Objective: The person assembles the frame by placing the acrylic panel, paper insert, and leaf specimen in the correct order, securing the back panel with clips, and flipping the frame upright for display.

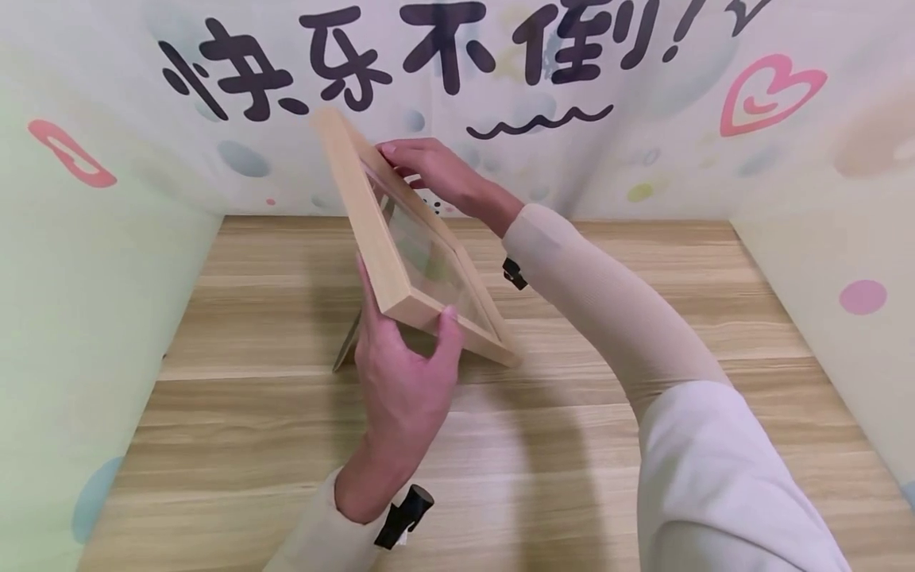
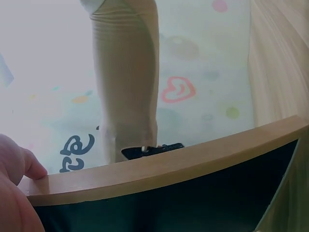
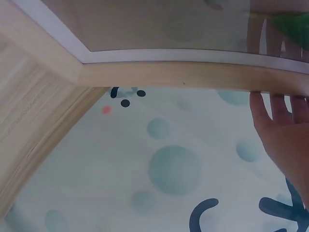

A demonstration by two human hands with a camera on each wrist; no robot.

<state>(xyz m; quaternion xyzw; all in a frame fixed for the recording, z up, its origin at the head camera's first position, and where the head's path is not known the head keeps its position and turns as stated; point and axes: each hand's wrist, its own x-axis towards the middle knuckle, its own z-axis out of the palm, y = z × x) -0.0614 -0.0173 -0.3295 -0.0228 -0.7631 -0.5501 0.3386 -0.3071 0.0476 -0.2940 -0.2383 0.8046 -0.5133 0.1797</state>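
Observation:
A light wooden picture frame [image 1: 368,230] with a glazed front is held tilted over the table, glass side facing right. My left hand [image 1: 403,389] grips its near corner, thumb on the near edge and fingers behind. My right hand [image 1: 450,179] holds the far part of the opposite edge. In the right wrist view, the fingertips [image 3: 258,104] meet the outer side of the wooden border. Reflections and a green patch show in the glass [image 3: 193,29]. The dark backing [image 2: 169,212] faces the left wrist camera. A thin stand leg [image 1: 348,342] sticks out below the frame.
The wood-grain table [image 1: 257,429] lies beneath both hands. A pale printed backdrop [image 1: 572,167] with black lettering rises at the back, and similar panels enclose both sides. Black wrist straps [image 1: 406,516] are on both sleeves.

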